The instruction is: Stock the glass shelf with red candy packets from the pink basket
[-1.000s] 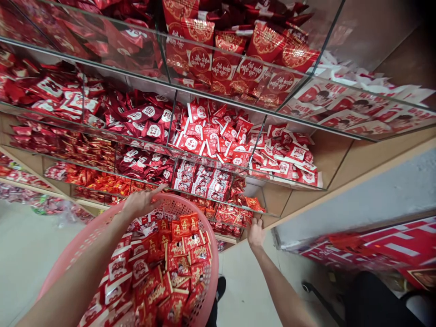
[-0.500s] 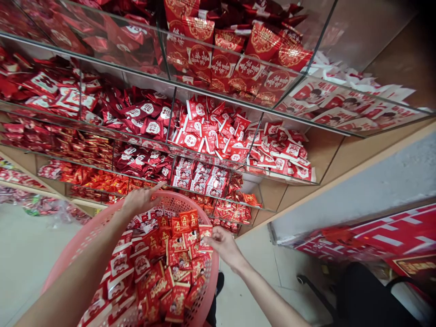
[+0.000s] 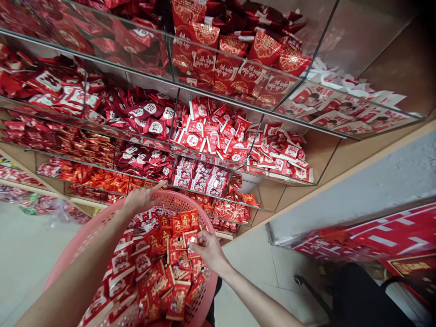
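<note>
Since half a second ago, one small red packet (image 3: 190,241) has been travelling inward from the basket's edge, and it is now hanging over the pile near two o'clock, where the right hand (image 3: 207,250) is pinching it between thumb and fingertips. Beneath it, the perforated pink plastic basket (image 3: 211,281) is holding many packets: gold-printed red ones (image 3: 185,220) are lying toward one o'clock, white-edged ones (image 3: 119,285) toward eight. At twelve o'clock, the left hand (image 3: 141,200) is gripping the basket rim, its index finger extending. Beyond, from ten to two o'clock, clear-fronted wooden shelves (image 3: 296,195) are displaying red pouches (image 3: 211,131) in divided compartments. Near three o'clock, red-and-white printed panels (image 3: 391,236) are leaning by a grey wall (image 3: 357,195).
</note>
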Demonstrator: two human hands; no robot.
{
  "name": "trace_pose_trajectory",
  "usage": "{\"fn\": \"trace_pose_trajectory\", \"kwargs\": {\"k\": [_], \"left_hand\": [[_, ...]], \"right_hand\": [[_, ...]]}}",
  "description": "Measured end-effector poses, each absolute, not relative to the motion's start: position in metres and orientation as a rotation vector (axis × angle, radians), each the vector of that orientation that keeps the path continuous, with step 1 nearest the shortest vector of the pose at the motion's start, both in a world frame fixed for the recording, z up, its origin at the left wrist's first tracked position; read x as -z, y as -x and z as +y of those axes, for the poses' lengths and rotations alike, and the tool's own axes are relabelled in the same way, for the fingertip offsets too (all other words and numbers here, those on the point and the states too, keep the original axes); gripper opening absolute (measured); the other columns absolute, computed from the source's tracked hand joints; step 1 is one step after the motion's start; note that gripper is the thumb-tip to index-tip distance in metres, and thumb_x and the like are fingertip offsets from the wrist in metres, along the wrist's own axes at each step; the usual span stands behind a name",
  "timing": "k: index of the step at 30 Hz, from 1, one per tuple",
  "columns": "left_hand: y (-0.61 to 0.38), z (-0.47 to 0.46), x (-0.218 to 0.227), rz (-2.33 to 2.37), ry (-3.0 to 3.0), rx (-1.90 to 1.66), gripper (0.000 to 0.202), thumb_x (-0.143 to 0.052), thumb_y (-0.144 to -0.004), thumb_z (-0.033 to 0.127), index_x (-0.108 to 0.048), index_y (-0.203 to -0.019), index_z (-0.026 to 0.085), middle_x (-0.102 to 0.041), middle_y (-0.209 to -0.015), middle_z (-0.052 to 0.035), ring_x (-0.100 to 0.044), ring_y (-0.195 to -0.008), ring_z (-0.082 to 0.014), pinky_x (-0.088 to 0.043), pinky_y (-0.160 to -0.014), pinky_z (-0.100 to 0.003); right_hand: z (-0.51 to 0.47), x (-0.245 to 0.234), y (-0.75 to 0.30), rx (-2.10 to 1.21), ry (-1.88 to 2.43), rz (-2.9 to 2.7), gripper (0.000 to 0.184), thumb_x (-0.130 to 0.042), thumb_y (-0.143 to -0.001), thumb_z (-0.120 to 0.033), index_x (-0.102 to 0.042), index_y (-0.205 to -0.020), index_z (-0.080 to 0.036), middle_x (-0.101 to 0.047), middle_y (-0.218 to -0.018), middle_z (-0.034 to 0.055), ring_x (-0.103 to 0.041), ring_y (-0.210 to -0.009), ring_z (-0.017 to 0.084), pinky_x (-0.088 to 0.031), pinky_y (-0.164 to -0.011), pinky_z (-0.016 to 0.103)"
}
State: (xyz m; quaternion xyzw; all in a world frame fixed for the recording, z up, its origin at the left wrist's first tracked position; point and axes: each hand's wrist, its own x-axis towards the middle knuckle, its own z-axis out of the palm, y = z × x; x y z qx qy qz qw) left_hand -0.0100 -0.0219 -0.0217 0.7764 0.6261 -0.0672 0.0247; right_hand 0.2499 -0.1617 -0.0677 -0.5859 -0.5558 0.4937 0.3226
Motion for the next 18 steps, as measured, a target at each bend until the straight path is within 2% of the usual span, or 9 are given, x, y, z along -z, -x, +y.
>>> {"fn": "trace_pose_trajectory", "kwargs": {"k": [7,13,18], "left_hand": [[0.013,-0.021,0.028,1.944,-2.393,0.131,0.070,-0.028,-0.086,0.059,-0.014,-0.149,0.031,-0.071,-0.105,-0.0107,-0.066,-0.089,-0.0258,-0.045,-0.078,-0.034],[0.013,-0.021,0.026,1.938,-2.392,0.141,0.070,-0.028,-0.086,0.059,-0.014,-0.149,0.032,-0.072,-0.100,-0.0097,-0.066,-0.088,-0.0255,-0.046,-0.079,-0.035],[0.010,-0.023,0.020,1.947,-2.428,0.222,0.068,-0.024,-0.088,0.057,-0.013,-0.149,0.030,-0.072,-0.099,-0.0111,-0.066,-0.089,-0.0274,-0.046,-0.075,-0.035]], "right_hand": [[-0.165,0.069,-0.242,-1.477,1.426,-1.331,0.032,-0.070,-0.064,-0.042,-0.045,-0.066,-0.022,-0.044,-0.054,-0.0086,-0.037,-0.049,0.008,-0.026,-0.050,0.023],[-0.166,0.054,-0.253,-1.556,1.438,-1.121,0.047,-0.074,-0.061,-0.048,-0.050,-0.090,-0.021,-0.048,-0.059,-0.0090,-0.038,-0.048,0.008,-0.028,-0.048,0.022],[-0.179,0.040,-0.244,-1.771,1.313,-1.079,0.054,-0.078,-0.057,-0.054,-0.048,-0.089,-0.021,-0.049,-0.061,-0.0093,-0.038,-0.048,0.007,-0.029,-0.048,0.022]]}}
